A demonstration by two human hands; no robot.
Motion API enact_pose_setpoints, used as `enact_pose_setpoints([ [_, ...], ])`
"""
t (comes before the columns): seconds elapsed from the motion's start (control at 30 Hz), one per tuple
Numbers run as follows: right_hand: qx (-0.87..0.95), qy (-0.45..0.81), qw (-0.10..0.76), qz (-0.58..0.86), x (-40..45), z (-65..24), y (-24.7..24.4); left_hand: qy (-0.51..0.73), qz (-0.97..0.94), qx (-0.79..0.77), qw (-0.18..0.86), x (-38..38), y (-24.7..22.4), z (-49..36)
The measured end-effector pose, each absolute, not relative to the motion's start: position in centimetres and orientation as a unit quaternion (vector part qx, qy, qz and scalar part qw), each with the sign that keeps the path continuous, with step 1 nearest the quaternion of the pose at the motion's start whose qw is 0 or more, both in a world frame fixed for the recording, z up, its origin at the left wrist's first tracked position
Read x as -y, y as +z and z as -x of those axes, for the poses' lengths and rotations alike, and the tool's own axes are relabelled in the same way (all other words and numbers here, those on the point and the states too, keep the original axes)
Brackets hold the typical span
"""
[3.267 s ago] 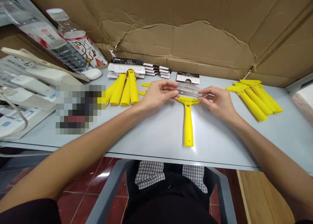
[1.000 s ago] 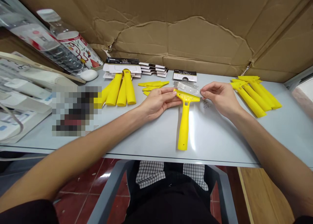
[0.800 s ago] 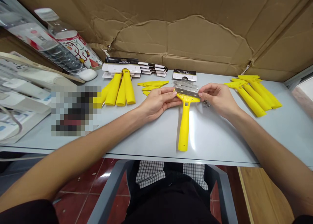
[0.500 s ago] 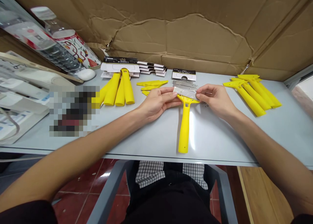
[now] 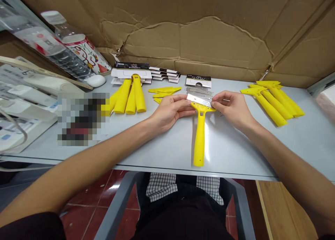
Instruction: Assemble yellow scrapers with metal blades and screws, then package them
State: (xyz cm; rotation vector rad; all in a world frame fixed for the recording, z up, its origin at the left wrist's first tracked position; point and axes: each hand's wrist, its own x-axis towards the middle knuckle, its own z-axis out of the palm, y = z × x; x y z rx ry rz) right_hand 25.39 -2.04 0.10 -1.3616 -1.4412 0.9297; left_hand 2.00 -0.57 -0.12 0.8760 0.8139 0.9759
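A yellow plastic scraper [image 5: 199,139] lies with its handle toward the table's front edge. Across its wide head rests a flat metal blade [image 5: 199,99]. My left hand [image 5: 170,111] is closed at the left end, thumb on the blade and fingers at the scraper head. At the other end, my right hand [image 5: 231,109] pinches the blade's corner between thumb and fingertips. More thin blades [image 5: 200,91] lie just behind. Tiny metal parts, partly hidden, sit beside the right fingers. Flat yellow plastic pieces [image 5: 164,90] are left of the blades.
Several yellow handles [image 5: 136,97] stand left beside black-and-white cards [image 5: 132,72]; more scrapers [image 5: 274,102] lie at the right. One folded card [image 5: 198,81] is behind the blades. Bottles [image 5: 86,53] lean at the far left. Cardboard [image 5: 209,41] walls the back of the table [image 5: 235,152].
The view has shifted slightly. Both hands stay at the ends of the blade, which sits at a slightly different tilt on the scraper head.
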Motion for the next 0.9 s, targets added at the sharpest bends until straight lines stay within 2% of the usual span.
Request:
enact_pose_setpoints([
  [0.33, 0.594, 0.38, 0.454, 0.544, 2.1, -25.2, 0.2, 0.421, -0.39, -0.422, 0.701, 0.6, 0.4, -1.9],
  [0.67, 0.605, 0.378, 0.457, 0.531, 3.1, -24.3, 0.9, 0.458, -0.381, -0.48, 0.644, 1.4, 0.9, -2.5],
  [0.9, 0.56, 0.472, 0.432, 0.526, 3.3, -24.3, 1.3, 0.47, -0.382, -0.485, 0.631, 1.7, 0.9, -2.5],
])
